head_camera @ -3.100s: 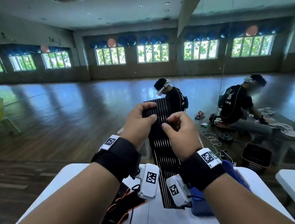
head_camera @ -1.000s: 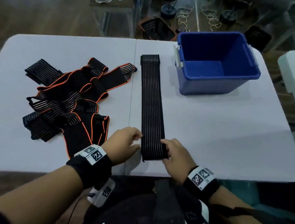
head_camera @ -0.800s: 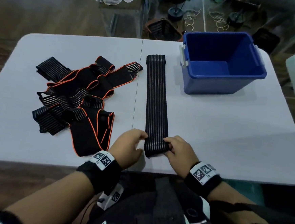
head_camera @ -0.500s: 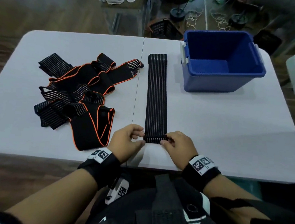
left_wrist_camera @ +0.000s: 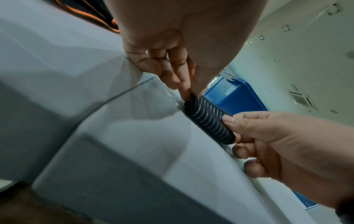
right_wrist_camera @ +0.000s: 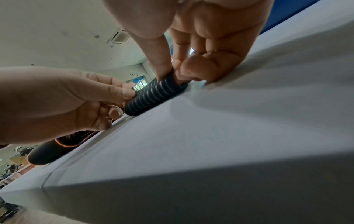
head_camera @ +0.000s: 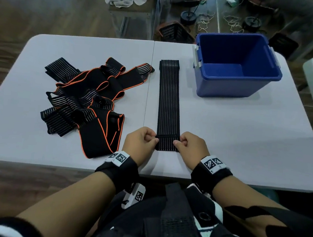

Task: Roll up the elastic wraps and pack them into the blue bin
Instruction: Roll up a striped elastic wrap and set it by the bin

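White table (head_camera: pixel 225 135) carries striped wrap (head_camera: pixel 169 100), tangled wraps (head_camera: pixel 86 101), blue bin (head_camera: pixel 235 85).

I note one wrap (head_camera: pixel 169 100) lengthwise mid-table (head_camera: pixel 225 133), the wrap pile (head_camera: pixel 86 101) left of it, the bin (head_camera: pixel 236 68) far right.

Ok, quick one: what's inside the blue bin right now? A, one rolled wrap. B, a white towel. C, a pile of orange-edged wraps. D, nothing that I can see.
D: the blue bin shows only its bare floor in the head view, while both hands are just starting to roll the striped wrap on the table.
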Demonstrator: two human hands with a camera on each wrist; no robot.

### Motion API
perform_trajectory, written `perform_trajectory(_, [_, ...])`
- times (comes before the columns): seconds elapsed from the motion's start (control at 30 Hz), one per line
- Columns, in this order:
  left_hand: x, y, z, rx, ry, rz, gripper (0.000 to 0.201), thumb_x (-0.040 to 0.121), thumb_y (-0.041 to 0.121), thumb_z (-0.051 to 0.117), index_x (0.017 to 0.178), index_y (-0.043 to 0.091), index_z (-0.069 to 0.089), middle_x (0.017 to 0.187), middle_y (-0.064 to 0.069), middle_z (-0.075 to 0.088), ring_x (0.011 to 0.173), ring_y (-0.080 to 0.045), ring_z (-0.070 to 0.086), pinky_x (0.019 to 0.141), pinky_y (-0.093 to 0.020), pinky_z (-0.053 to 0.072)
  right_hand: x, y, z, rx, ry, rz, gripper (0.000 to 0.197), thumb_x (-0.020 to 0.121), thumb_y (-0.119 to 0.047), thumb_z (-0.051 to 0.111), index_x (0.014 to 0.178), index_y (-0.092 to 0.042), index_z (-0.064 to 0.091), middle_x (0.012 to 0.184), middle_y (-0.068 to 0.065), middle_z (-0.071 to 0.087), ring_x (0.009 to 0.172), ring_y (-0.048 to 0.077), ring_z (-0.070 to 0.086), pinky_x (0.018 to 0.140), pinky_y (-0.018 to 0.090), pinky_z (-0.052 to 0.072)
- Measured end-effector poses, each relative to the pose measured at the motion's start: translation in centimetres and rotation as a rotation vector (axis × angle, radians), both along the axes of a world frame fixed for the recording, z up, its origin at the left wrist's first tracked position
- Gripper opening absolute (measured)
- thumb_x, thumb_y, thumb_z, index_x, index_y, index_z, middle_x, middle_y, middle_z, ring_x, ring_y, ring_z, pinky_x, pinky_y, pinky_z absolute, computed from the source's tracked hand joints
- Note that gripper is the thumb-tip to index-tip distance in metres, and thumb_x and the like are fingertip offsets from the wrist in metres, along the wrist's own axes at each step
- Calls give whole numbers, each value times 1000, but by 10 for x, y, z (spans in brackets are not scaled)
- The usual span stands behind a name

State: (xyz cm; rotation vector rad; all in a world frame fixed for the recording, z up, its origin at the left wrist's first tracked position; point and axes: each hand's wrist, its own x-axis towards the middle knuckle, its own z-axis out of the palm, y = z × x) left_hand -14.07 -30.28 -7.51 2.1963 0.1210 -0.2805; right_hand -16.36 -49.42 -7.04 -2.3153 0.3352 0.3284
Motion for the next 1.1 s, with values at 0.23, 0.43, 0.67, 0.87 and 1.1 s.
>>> perform_trajectory(0.23, [3, 0, -1, 84, -92, -132, 2, 88, 23, 72, 89, 24, 73, 82, 8, 71, 81, -9, 67, 82, -29, 56, 9, 0, 2, -65, 45, 1, 23, 92, -36, 63, 83, -16, 59, 77, -1, 63, 74, 19, 60, 65, 28, 45])
perform_trajectory(0.43, [10, 5, -6, 247, -152, -369, 31, 86, 42, 71, 108, 20, 74, 106, 4, 63, 101, -14, 59, 90, -28, 48, 12, 3, 1, -58, 41, -25, 25, 92, -32, 64, 106, -22, 46, 84, 1, 62, 77, 20, 61, 70, 34, 50])
perform_trajectory(0.67, [12, 13, -7, 298, -114, -526, 54, 78, 37, 78, 126, 22, 60, 122, 7, 47, 118, -15, 46, 103, -27, 41, 7, -6, 7, -30, 82, 184, 54, 75, -42, 79, 119, -28, 50, 100, -8, 52, 88, 9, 54, 72, 25, 42])
perform_trajectory(0.87, [12, 14, -8, 291, -68, -511, 64, 76, 38, 78, 134, 28, 53, 120, 7, 43, 117, -15, 46, 103, -29, 42, 10, -13, 2, -143, 75, 288, 46, 88, -26, 69, 131, -26, 52, 111, -2, 48, 99, 18, 58, 91, 37, 50])
perform_trajectory(1.1, [24, 9, 3, 240, 24, -415, 28, 87, 25, 69, 115, 24, 67, 97, 4, 50, 86, -13, 51, 80, -24, 41, 19, -11, 3, -63, -73, 222, 17, 97, -26, 57, 107, -16, 68, 103, -4, 55, 91, 17, 57, 79, 28, 40])
